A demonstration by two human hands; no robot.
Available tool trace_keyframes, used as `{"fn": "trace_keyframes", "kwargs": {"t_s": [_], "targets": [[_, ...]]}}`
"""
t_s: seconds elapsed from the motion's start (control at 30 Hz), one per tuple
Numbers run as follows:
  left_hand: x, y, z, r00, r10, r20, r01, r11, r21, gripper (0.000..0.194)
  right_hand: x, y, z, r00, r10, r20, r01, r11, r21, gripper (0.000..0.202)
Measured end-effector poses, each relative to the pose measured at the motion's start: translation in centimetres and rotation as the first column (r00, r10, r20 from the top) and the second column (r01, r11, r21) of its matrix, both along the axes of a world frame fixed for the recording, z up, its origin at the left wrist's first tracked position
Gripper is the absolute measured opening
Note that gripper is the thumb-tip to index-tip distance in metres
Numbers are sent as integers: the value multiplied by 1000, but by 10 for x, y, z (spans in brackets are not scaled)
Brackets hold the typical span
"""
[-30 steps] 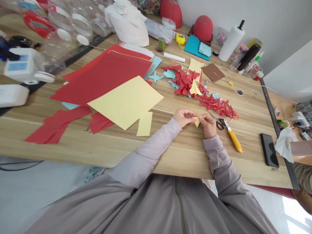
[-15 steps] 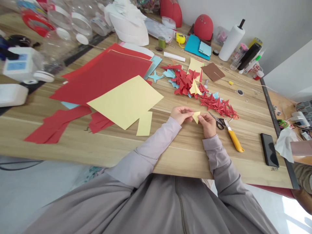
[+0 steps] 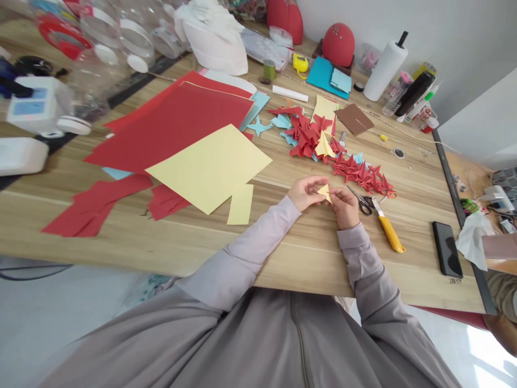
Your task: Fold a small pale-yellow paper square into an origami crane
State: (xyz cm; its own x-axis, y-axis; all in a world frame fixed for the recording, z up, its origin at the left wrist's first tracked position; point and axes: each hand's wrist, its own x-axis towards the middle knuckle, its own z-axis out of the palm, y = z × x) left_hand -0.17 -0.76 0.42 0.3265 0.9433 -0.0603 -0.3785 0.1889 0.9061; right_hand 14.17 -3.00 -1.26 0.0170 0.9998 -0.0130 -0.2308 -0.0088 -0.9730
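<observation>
Between both hands is a small folded piece of yellow paper (image 3: 325, 192), roughly triangular. My left hand (image 3: 306, 193) grips its left side with thumb and fingers. My right hand (image 3: 344, 206) pinches its right side; the fingertips partly cover the fold. Just right of that hand lie scissors (image 3: 364, 205) and a utility knife with a yellow handle (image 3: 391, 233). Behind the hands is a heap of folded red paper pieces (image 3: 307, 137) with a yellow folded piece (image 3: 324, 146) on top, and a row of red paper stars (image 3: 363, 173).
Left of my hands lie a yellow sheet (image 3: 210, 167), a yellow strip (image 3: 240, 205), red sheets (image 3: 161, 118) and red strips (image 3: 89, 210). A phone (image 3: 447, 249) sits near the table's right edge. Clear plastic bottles (image 3: 133, 32) stand at the back left, and a white paper roll (image 3: 385, 67) at the back right.
The folded yellow paper has been turned in my fingers, its point no longer facing down. My left fingers have shifted around it; the table items stay put.
</observation>
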Motion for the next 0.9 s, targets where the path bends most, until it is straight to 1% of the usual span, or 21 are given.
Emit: {"fn": "trace_keyframes", "kwargs": {"t_s": [0.17,0.3,0.37,0.47,0.57,0.67,0.73,0.83,0.9], "targets": [[-4,1,-3,992,-112,66,111,994,5,48,0,-2,8,991,47,-123,-57,995,-87,13],[-4,2,-5,978,-165,129,159,986,56,48,1,-2,12,969,92,-228,-117,988,-99,11],[-4,2,-5,975,-161,152,154,987,54,48,1,-3,12,964,95,-249,-122,988,-95,10],[-2,1,-5,986,-82,145,78,997,29,46,1,-3,11,963,102,-248,-125,989,-80,10],[-1,1,-5,995,28,94,-29,1000,11,43,0,-4,8,971,111,-214,-126,991,-56,11],[-1,2,-4,994,112,16,-112,993,22,41,-2,-4,6,985,74,-158,-79,997,-27,12],[-1,3,-3,987,156,-33,-155,987,39,41,-2,-4,5,993,52,-108,-52,999,3,18],[0,2,0,984,163,-77,-161,986,34,41,-2,-4,5,999,18,40,-21,998,65,26],[1,0,1,985,148,-86,-147,989,17,40,-2,-4,7,989,-20,147,3,993,115,25]]}}
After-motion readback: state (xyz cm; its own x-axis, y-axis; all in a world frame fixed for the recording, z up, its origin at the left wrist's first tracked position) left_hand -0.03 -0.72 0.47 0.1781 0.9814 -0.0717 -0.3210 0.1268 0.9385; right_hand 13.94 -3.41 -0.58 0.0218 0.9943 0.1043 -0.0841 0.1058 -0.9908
